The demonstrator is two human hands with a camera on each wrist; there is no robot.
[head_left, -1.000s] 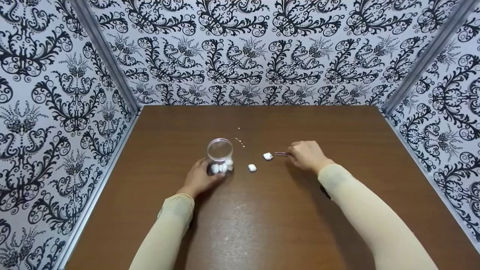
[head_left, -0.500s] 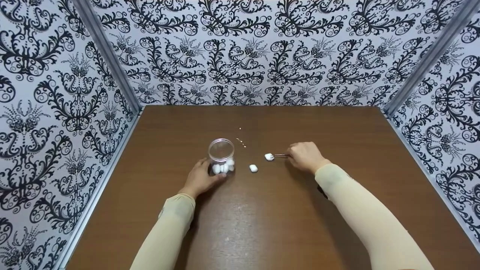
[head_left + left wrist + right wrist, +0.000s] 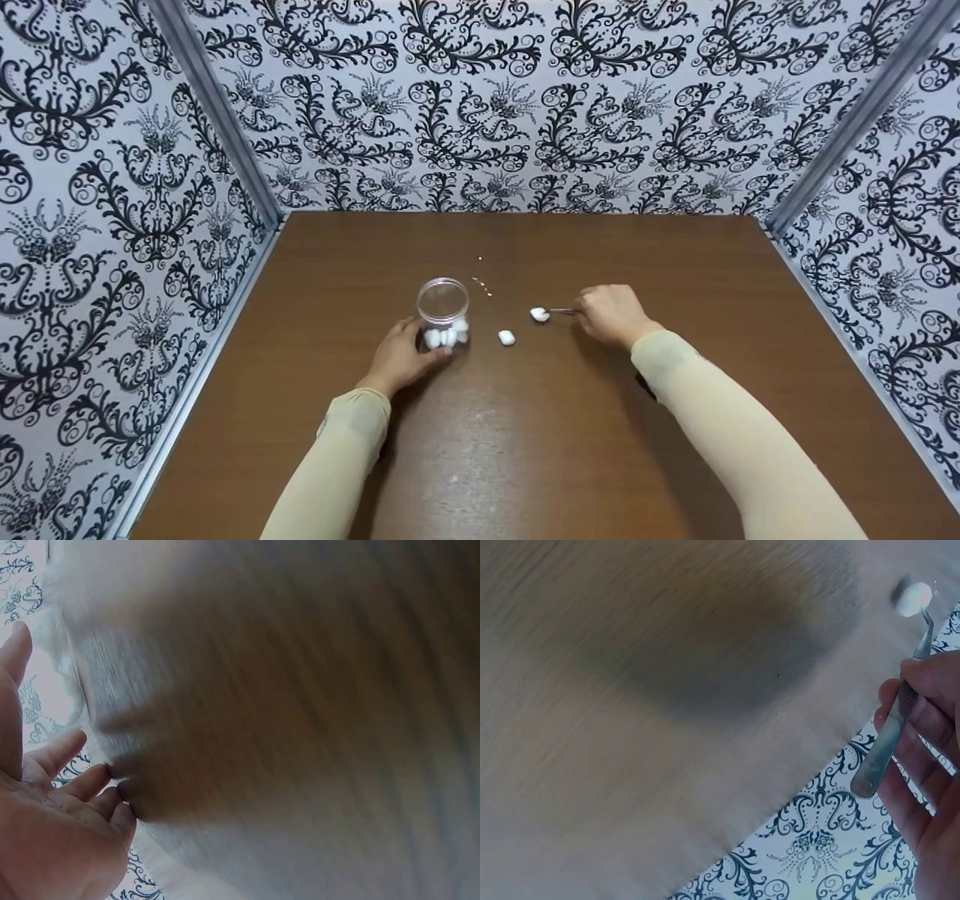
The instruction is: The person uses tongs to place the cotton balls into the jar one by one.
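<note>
My left hand (image 3: 400, 356) holds a clear round jar (image 3: 442, 301) upright on the table, the thumb at its near side and the fingers around its left. Several white cotton balls (image 3: 442, 337) lie in the bottom of the jar. In the left wrist view the jar (image 3: 56, 679) shows only faintly between thumb and fingers. My right hand (image 3: 611, 313) pinches metal tweezers (image 3: 891, 731) between thumb and fingers. Their bent tips grip the edge of a cotton ball (image 3: 914, 599), close over the table. A second loose cotton ball (image 3: 507, 337) lies between the jar and the tweezers.
Small pale bits (image 3: 482, 286) are scattered on the brown wooden table (image 3: 525, 450) behind the jar, to its right. Walls with black scroll patterns (image 3: 480, 105) close in the table at the back and both sides.
The tweezers' tips have come together on the cotton ball's edge, and that ball has turned a little. The left hand and the jar stay where they were.
</note>
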